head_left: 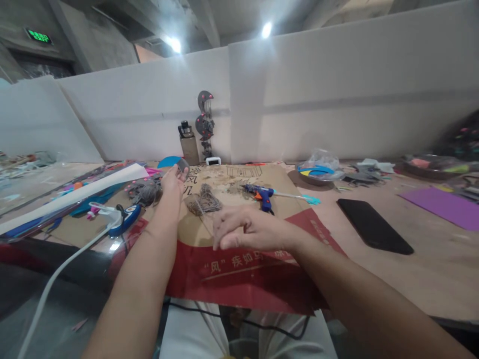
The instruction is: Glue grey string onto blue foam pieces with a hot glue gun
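Head view: the left hand [175,177]'s fingers pinch a grey piece [183,166], ahead and left of the right hand [241,228], loosely curled, its grip unclear, a twine bundle [205,200] between them.

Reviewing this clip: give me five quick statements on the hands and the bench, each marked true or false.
1. The left hand holds a dark grey piece. True.
2. The right hand grips the glue gun. False: the glue gun lies on the cardboard, apart from that hand.
3. The bottle stands upright. True.
4. The purple sheet lies left of the black phone. False: it lies to the right, farther back.
5. The phone is right of the cardboard. True.
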A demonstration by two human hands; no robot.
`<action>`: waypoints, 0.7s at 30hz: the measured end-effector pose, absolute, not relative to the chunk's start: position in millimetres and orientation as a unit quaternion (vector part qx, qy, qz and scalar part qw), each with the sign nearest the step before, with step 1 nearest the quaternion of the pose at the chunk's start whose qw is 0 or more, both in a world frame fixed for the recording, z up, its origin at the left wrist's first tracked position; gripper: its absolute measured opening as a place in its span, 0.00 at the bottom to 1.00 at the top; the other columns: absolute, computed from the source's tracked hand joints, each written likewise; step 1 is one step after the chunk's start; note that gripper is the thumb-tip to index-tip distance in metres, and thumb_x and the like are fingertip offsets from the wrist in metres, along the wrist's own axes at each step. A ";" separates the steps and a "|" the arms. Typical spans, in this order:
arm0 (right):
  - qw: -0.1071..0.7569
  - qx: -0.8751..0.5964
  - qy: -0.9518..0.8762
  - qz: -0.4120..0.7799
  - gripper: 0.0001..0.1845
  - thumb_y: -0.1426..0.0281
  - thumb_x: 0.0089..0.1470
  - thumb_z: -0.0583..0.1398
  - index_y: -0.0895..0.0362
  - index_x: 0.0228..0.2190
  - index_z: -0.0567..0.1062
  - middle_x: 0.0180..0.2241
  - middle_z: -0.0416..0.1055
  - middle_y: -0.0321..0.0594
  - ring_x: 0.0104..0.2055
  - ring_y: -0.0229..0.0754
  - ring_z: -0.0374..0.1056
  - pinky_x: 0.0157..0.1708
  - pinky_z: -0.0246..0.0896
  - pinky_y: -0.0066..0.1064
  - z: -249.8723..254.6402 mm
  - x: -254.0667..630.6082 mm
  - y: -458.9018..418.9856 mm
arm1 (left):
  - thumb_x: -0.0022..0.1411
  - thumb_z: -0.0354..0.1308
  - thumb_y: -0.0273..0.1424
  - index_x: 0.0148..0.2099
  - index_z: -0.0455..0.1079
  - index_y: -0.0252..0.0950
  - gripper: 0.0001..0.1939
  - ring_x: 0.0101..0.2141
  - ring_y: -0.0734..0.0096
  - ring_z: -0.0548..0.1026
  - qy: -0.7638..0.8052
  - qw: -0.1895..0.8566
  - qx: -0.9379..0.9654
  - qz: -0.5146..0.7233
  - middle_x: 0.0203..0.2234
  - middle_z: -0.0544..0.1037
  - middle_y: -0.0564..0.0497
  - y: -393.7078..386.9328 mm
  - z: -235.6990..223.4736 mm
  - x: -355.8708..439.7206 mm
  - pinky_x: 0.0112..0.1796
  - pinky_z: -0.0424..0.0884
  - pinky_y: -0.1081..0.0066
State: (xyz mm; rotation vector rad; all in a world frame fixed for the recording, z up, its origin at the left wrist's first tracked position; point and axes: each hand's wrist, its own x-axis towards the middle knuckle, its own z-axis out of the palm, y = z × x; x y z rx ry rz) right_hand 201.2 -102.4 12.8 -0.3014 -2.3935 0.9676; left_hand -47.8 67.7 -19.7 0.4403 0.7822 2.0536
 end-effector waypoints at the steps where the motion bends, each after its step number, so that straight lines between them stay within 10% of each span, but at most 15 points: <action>1: 0.261 -0.122 -0.889 0.356 0.17 0.59 0.59 0.55 0.56 0.31 0.78 0.35 0.74 0.39 0.40 0.37 0.68 0.43 0.60 0.28 13.3 203.1 -100.6 | 0.60 0.54 0.18 0.27 0.64 0.34 0.10 0.24 0.81 0.74 0.314 0.440 0.175 0.823 0.19 0.74 0.56 67.8 -20.0 -46.9 0.40 0.77 0.67; 6: 0.380 -0.458 -0.782 0.185 0.26 0.55 0.61 0.47 0.59 0.27 0.75 0.27 0.73 0.42 0.30 0.39 0.67 0.32 0.57 0.29 -2.9 229.6 -57.7 | 0.58 0.55 0.18 0.28 0.65 0.33 0.09 0.23 0.80 0.74 0.318 0.469 0.218 0.795 0.19 0.74 0.55 62.9 -18.7 -35.2 0.39 0.78 0.67; 10: 0.271 -0.646 -0.709 0.080 0.23 0.54 0.52 0.56 0.58 0.18 0.71 0.16 0.66 0.41 0.21 0.38 0.61 0.22 0.50 0.30 -30.7 255.9 -23.4 | 0.58 0.56 0.19 0.29 0.66 0.31 0.06 0.24 0.79 0.75 0.309 0.496 0.276 0.763 0.20 0.75 0.53 55.6 -19.5 -19.1 0.39 0.78 0.66; 15: 0.244 -0.681 -0.684 0.086 0.09 0.65 0.40 0.64 0.56 0.21 0.72 0.18 0.69 0.43 0.19 0.39 0.60 0.19 0.49 0.30 -69.7 259.5 -5.5 | 0.58 0.57 0.20 0.28 0.68 0.30 0.06 0.24 0.80 0.74 0.308 0.532 0.333 0.715 0.22 0.75 0.51 43.4 -20.3 4.3 0.41 0.77 0.68; 21: 0.449 -0.636 -0.579 0.243 0.09 0.67 0.40 0.60 0.57 0.27 0.72 0.19 0.67 0.38 0.20 0.38 0.60 0.19 0.54 0.29 -72.0 254.1 -0.2 | 0.58 0.57 0.19 0.27 0.67 0.29 0.08 0.23 0.81 0.73 0.340 0.555 0.365 0.666 0.21 0.74 0.52 32.2 -21.5 23.2 0.42 0.76 0.68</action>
